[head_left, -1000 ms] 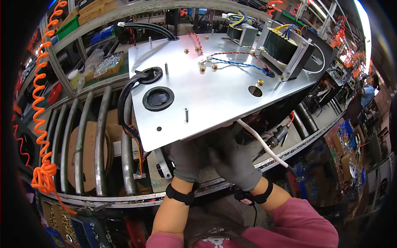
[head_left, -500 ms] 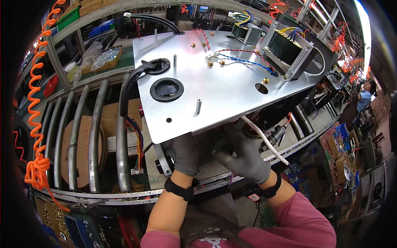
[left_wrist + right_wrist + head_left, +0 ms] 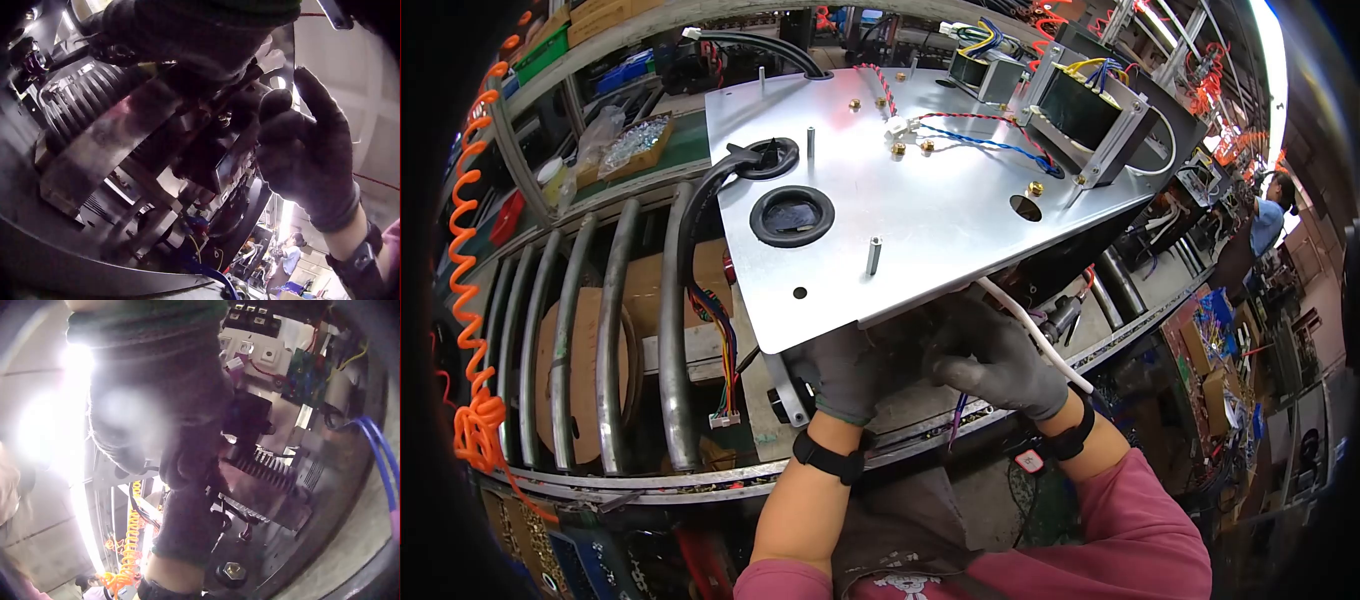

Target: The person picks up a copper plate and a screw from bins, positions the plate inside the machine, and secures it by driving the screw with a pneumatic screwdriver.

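Observation:
Both hands wear dark grey gloves and reach under the near edge of a silver metal panel (image 3: 840,270). My left hand (image 3: 847,375) goes in beneath the panel, its fingers hidden in the head view. Beside it, my right hand (image 3: 1005,370) has its fingers bent upward under the edge and its thumb toward the left hand. From below, the left wrist view shows the right hand (image 3: 306,147) close to a finned metal heatsink assembly (image 3: 119,134). In the right wrist view, the left hand (image 3: 184,522) lies just under the right; I cannot tell what either holds.
Transformers (image 3: 1080,110) stand on the panel's far right. A white cable (image 3: 1035,335) hangs near the right hand, and a wire bundle with a connector (image 3: 725,380) hangs at left. Below are conveyor rollers (image 3: 610,340) and a power screwdriver (image 3: 1060,318). An orange coiled hose (image 3: 465,250) hangs at far left.
My right hand has shifted slightly right, its thumb showing more clearly. The left hand stays under the panel. The head view swings a little, moving the whole scene.

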The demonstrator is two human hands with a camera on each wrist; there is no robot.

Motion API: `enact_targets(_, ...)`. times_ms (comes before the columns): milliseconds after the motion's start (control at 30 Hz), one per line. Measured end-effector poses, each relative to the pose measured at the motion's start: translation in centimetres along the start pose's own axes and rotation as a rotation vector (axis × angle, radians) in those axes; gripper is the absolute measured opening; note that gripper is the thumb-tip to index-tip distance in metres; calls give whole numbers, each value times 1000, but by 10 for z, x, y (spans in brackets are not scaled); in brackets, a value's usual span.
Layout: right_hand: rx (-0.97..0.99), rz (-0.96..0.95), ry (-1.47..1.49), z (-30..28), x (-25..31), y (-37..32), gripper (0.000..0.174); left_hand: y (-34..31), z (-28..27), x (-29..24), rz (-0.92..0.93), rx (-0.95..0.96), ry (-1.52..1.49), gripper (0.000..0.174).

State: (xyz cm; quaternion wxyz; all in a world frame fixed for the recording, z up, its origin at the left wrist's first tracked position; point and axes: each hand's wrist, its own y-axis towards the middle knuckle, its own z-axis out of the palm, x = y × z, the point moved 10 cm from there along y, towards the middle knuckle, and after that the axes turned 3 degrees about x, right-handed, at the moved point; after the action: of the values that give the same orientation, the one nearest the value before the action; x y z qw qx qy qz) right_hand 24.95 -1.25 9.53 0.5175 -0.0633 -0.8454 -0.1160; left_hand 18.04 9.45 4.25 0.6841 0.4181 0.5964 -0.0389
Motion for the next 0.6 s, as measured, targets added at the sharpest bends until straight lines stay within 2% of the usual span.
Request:
enact_targets(33,26,47,17,1,-5,-1,71,-1,2,2,-3,2,-3,50)
enact_targets(100,46,99,34,0,-12,-2,71,-3,10,-6,116,31,170,45)
enact_targets(133,40,65,13,2,-9,1,72,-4,7,-3,112,37,161,45)
enact_targets(200,32,29,-9,-1,-5,1,73,-6,16,-4,161,108,340,44)
enact_targets(267,59,13,-196,-2,0,3,73,-5,23,-5,219,170,530,42)
enact_targets(300,59,10,-195,-2,2,4,73,-5,26,-4,244,201,627,42)
enact_targets(333,58,23,-127,-1,2,4,73,-7,27,3,244,202,629,42)
enact_targets(400,47,42,-59,-2,0,2,72,-10,20,21,186,137,327,45)
enact_targets(433,51,75,-34,-2,-4,1,72,-8,20,12,187,145,323,45)
enact_targets(500,43,110,-7,-4,-8,-2,72,-1,20,0,11,223,232,39)
enact_targets(533,50,90,-52,-4,-5,-1,73,0,22,-3,15,233,231,39)
enact_targets(600,43,69,-93,-4,-3,-1,74,2,19,-14,84,160,476,46)
